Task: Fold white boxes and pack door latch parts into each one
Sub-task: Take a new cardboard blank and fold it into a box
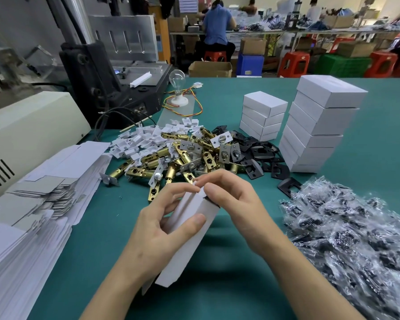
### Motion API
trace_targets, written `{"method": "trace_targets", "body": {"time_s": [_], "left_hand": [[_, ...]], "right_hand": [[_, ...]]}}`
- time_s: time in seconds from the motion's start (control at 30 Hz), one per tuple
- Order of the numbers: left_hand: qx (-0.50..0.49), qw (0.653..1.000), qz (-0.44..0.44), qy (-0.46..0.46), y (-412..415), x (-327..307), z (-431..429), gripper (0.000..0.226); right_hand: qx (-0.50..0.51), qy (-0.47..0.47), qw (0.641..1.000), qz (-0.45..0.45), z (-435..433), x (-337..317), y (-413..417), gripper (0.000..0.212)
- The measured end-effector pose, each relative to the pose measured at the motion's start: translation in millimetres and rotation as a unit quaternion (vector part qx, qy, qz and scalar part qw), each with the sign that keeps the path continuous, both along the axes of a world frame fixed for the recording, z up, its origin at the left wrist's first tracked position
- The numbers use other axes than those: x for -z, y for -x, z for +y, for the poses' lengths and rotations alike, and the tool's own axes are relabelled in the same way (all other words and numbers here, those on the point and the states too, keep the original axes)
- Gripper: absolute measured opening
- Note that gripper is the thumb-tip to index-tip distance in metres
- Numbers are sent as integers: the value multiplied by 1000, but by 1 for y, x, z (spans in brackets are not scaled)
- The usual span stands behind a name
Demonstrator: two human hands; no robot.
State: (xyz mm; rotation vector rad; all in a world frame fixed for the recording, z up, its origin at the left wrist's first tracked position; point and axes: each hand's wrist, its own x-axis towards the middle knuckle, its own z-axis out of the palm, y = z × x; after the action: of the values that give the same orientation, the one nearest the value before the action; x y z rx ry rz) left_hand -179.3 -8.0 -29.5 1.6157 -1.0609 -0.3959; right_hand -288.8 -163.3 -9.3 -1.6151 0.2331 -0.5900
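A partly folded white box [189,229] is held above the green table [240,273], tilted with its far end up. My left hand [162,229] grips its middle, thumb across the top face. My right hand [231,199] pinches the flaps at the far end. Just beyond lies a heap of brass door latches [171,162] with silver faceplates. White plastic pieces [146,137] lie behind it and black strike plates [259,151] to its right. Flat white box blanks [39,204] are fanned out at the left.
Two stacks of closed white boxes, a short stack [262,115] and a tall stack [319,125], stand at the back right. Clear bags of black parts [351,241] cover the right side. A beige machine [26,130], a black press [106,77] and a light bulb [177,88] sit at the back left.
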Motion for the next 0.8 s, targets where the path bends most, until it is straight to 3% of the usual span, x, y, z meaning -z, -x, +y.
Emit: {"method": "trace_targets", "body": {"time_s": [0.37,0.57,0.73,0.8], "left_hand": [[22,999,25,-10,-3,3,-2,55],[-7,988,152,25,-8,0,-5,57],[5,976,214,-21,-5,-4,-1,56],[9,967,250,-48,-6,-10,-5,42]], "right_hand": [[-31,16,999,40,-13,0,7,24],[4,158,984,80,3,2,2,21],[8,163,980,110,6,1,2,19],[-11,146,981,129,5,2,2,25]]}}
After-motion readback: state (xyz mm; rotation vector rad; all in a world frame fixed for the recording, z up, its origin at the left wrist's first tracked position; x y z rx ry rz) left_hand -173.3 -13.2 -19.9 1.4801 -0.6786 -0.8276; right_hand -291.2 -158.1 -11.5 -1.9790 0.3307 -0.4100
